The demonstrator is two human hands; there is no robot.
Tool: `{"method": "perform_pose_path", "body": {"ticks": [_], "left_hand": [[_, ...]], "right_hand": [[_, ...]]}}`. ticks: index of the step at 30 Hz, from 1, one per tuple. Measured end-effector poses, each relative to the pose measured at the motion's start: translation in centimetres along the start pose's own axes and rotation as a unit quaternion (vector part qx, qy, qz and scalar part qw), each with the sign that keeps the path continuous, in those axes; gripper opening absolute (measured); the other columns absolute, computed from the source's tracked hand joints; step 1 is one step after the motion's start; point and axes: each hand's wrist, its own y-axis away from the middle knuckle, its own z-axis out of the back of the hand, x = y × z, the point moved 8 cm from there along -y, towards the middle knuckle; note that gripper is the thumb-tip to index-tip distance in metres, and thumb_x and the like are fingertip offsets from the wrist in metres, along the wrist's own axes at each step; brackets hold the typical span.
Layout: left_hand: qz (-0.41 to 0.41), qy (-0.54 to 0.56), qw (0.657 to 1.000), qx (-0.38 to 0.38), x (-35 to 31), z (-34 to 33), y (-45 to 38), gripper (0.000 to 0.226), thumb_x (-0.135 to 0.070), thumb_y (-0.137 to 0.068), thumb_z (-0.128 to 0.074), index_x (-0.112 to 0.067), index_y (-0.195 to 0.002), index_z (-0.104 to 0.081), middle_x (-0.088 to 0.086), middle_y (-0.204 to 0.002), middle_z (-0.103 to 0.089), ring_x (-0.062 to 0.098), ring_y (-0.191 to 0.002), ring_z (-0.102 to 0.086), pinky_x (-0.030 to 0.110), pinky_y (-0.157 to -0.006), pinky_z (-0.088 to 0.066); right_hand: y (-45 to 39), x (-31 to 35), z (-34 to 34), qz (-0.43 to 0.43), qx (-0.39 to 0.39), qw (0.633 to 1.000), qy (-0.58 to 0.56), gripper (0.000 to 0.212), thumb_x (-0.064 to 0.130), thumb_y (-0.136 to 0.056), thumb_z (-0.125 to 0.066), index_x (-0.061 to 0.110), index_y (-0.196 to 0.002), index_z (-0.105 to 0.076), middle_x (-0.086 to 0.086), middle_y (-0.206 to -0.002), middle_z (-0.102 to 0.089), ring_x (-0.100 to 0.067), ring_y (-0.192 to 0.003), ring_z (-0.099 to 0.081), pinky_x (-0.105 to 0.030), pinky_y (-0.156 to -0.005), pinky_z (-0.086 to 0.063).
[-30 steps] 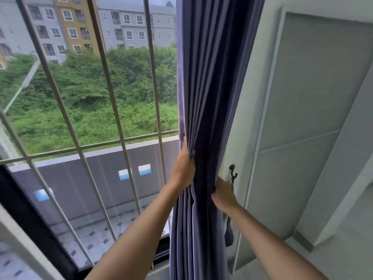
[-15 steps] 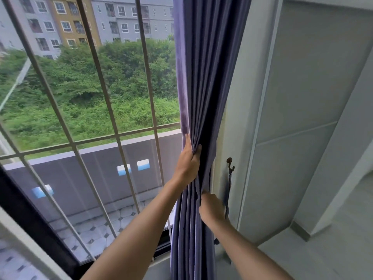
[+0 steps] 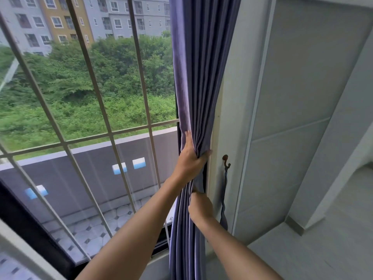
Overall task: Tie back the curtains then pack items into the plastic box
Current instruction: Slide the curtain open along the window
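A grid of pale metal window bars (image 3: 105, 120) is crossing the glass on the left. Beyond it, dense green trees and shrubs (image 3: 84, 87) are filling the middle distance, with grey and ochre apartment blocks (image 3: 84, 19) standing behind them. Below, a dark grey balcony wall (image 3: 96, 168) is running across, and a tiled balcony floor (image 3: 96, 237) is showing beneath it. On the right, a white panelled wall (image 3: 292, 118) is rising above a pale floor (image 3: 333, 249).

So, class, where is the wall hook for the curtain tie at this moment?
In the head view the hook is on the wall right of the curtain, beside the left hand, with the tie hanging from it.
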Motion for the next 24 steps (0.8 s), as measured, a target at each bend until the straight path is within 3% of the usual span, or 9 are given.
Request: {"method": "perform_pose_path", "body": {"ticks": [5, 6, 8, 9, 11, 15, 18, 21, 24], "left_hand": [[0.019, 0.010, 1.000, 0.018, -0.3, 0.0, -0.2, 0.065, -0.003, -0.078, -0.033, -0.001, -0.142, -0.030, 0.024, -0.142, -0.040, 0.045, -0.130, -0.035, 0.056, -0.106, -0.035], [0.021, 0.016, 1.000, 0.016, -0.3, 0.1, -0.2, 0.065, 0.004, -0.078, -0.032, -0.002, -0.143, -0.031, 0.023, -0.142, -0.041, 0.044, -0.131, -0.035, 0.055, -0.107, -0.035], [0.019, 0.024, 0.999, 0.012, -0.3, 0.4, -0.3, 0.068, 0.013, -0.077, -0.032, -0.003, -0.142, -0.034, 0.020, -0.143, -0.042, 0.040, -0.132, -0.036, 0.052, -0.108, -0.036], [0.016, 0.029, 0.999, 0.013, -0.4, 0.4, -0.2, 0.066, 0.014, -0.077, -0.033, -0.003, -0.141, -0.036, 0.019, -0.142, -0.044, 0.039, -0.131, -0.037, 0.051, -0.107, -0.037], [0.014, 0.038, 0.999, 0.016, -0.6, 0.1, 0.0, 0.060, 0.010, -0.079, -0.036, -0.001, -0.138, -0.039, 0.020, -0.138, -0.046, 0.040, -0.128, -0.040, 0.051, -0.105, -0.039], [0.036, 0.053, 0.998, 0.024, -0.8, -0.8, -0.1, 0.056, 0.000, -0.082, -0.040, -0.003, -0.138, -0.037, 0.020, -0.133, -0.049, 0.034, -0.117, -0.047, 0.039, -0.099, -0.042], [0.061, 0.045, 0.996, 0.042, -0.1, -2.2, -0.3, 0.050, -0.003, -0.092, -0.044, -0.009, -0.140, -0.035, 0.013, -0.125, -0.055, 0.028, -0.109, -0.052, 0.030, -0.088, -0.042], [0.095, 0.016, 0.993, 0.066, 1.4, -4.0, -0.5, 0.051, -0.007, -0.095, -0.041, -0.012, -0.144, -0.030, 0.011, -0.123, -0.058, 0.027, -0.106, -0.054, 0.028, -0.084, -0.042], [0.105, 0.001, 0.993, 0.062, 1.8, -4.7, -0.9, 0.051, -0.003, -0.093, -0.040, -0.009, -0.143, -0.032, 0.013, -0.123, -0.059, 0.028, -0.108, -0.053, 0.025, -0.082, -0.038]], "right_hand": [[-0.6, -0.8, -0.7, -0.003, 0.011, 0.996, -0.083, 0.009, 0.007, -0.090, -0.047, 0.011, -0.097, -0.052, -0.010, -0.098, -0.060, -0.028, -0.084, -0.062, -0.034, -0.066, -0.049], [-0.8, -0.9, -0.8, 0.005, 0.005, 0.991, -0.134, 0.020, 0.012, -0.086, -0.051, 0.014, -0.106, -0.051, -0.009, -0.106, -0.058, -0.026, -0.084, -0.061, -0.035, -0.068, -0.052], [-1.2, -0.8, 0.2, 0.046, -0.061, 0.967, -0.243, 0.074, 0.037, -0.077, -0.065, 0.026, -0.142, -0.032, -0.003, -0.140, -0.044, -0.018, -0.114, -0.055, -0.031, -0.092, -0.052], [-1.5, -1.0, 1.2, 0.063, -0.109, 0.949, -0.288, 0.097, 0.050, -0.070, -0.069, 0.026, -0.149, -0.019, 0.001, -0.149, -0.035, -0.015, -0.129, -0.045, -0.031, -0.104, -0.045], [-2.5, -1.2, 3.1, 0.071, -0.179, 0.923, -0.333, 0.114, 0.063, -0.062, -0.072, 0.026, -0.151, -0.010, 0.002, -0.151, -0.035, -0.015, -0.135, -0.041, -0.035, -0.105, -0.045], [-4.4, -1.5, 5.2, 0.060, -0.217, 0.921, -0.317, 0.107, 0.063, -0.069, -0.059, 0.029, -0.151, 0.001, -0.004, -0.150, -0.037, -0.025, -0.128, -0.049, -0.044, -0.091, -0.054], [-5.0, -1.9, 5.1, 0.042, -0.208, 0.934, -0.288, 0.080, 0.054, -0.082, -0.046, 0.025, -0.151, -0.016, -0.003, -0.148, -0.041, -0.025, -0.125, -0.051, -0.039, -0.092, -0.052], [-6.0, -2.4, 3.9, 0.061, -0.204, 0.956, -0.201, 0.083, 0.060, -0.079, -0.023, 0.019, -0.151, -0.021, -0.003, -0.151, -0.037, -0.020, -0.133, -0.044, -0.032, -0.099, -0.046], [-7.4, -3.7, 2.1, 0.046, -0.178, 0.959, -0.217, 0.080, 0.063, -0.077, -0.027, 0.022, -0.146, -0.031, -0.001, -0.142, -0.047, -0.021, -0.127, -0.049, -0.034, -0.095, -0.050]]}}
